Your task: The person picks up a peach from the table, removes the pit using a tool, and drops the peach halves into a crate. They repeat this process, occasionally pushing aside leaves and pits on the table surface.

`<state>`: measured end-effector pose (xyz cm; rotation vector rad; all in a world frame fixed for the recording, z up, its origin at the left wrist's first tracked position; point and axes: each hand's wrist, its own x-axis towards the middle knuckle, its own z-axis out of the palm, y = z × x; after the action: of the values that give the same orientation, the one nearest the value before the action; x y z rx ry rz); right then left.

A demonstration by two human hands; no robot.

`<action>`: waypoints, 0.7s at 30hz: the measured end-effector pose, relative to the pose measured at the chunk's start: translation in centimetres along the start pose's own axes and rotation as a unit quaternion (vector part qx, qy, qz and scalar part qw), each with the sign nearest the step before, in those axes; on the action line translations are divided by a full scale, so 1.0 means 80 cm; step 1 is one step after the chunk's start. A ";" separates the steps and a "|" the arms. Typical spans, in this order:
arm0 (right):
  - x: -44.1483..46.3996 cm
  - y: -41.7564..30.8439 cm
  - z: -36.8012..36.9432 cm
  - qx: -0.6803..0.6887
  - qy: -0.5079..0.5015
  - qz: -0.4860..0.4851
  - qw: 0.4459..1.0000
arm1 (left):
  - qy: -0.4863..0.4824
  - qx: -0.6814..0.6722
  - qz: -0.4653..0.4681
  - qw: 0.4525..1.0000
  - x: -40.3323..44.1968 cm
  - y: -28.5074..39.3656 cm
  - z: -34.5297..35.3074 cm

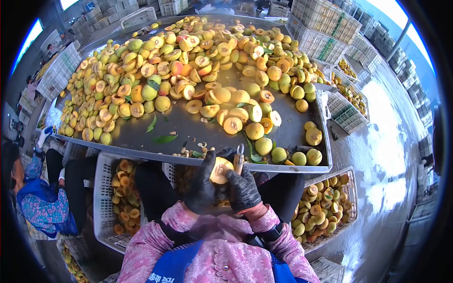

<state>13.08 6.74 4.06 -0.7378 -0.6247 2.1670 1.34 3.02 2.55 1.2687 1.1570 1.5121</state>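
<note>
My left hand [200,185], in a dark glove, is closed around a cut yellow peach half [220,170], its cut face showing. In my right hand [244,192], also gloved, is a short tool [239,159] with a wooden-looking handle and a shiny metal end pointing up; its kind is unclear. The right thumb touches the peach half. Both hands are close together at the near edge of a metal table [198,137]. On it lies a large heap of halved and whole peaches [141,85]. Pit pieces [200,147] and green leaves [165,139] lie near the edge.
Crates of peach halves stand by my legs: a left crate [106,221] and a right crate [351,191]. A co-worker [47,203] in a blue apron sits at left. Stacked crates [323,28] rise behind the table at right, beside a wet floor [377,165].
</note>
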 end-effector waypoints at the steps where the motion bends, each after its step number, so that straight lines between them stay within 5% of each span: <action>1: 0.002 0.005 -0.006 -0.100 -0.004 -0.034 0.994 | 0.031 -0.019 0.002 0.999 0.001 0.004 0.003; 3: 0.002 0.008 -0.026 -0.296 -0.011 -0.103 0.949 | 0.092 -0.058 0.007 0.994 0.005 0.007 0.015; 4: 0.004 0.010 -0.042 -0.407 -0.033 -0.142 0.902 | 0.104 -0.136 -0.051 0.984 0.008 0.004 0.008; 6: 0.000 0.004 -0.055 -0.580 -0.073 -0.265 0.767 | 0.102 -0.100 -0.027 0.989 0.004 0.019 0.008; 11: -0.036 -0.018 -0.032 -0.647 -0.137 -0.151 0.735 | 0.111 -0.227 -0.077 0.965 0.000 -0.009 -0.006; 17: -0.048 -0.035 0.011 -0.680 -0.114 -0.104 0.717 | 0.047 0.004 0.022 0.999 -0.008 -0.021 -0.017; 21: -0.029 -0.002 -0.022 -0.693 -0.128 -0.061 0.707 | 0.122 -0.171 -0.034 0.977 -0.007 -0.010 0.000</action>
<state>15.62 5.35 3.64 -1.0150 -2.4584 1.3230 1.47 2.68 1.67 0.8204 1.0229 1.7617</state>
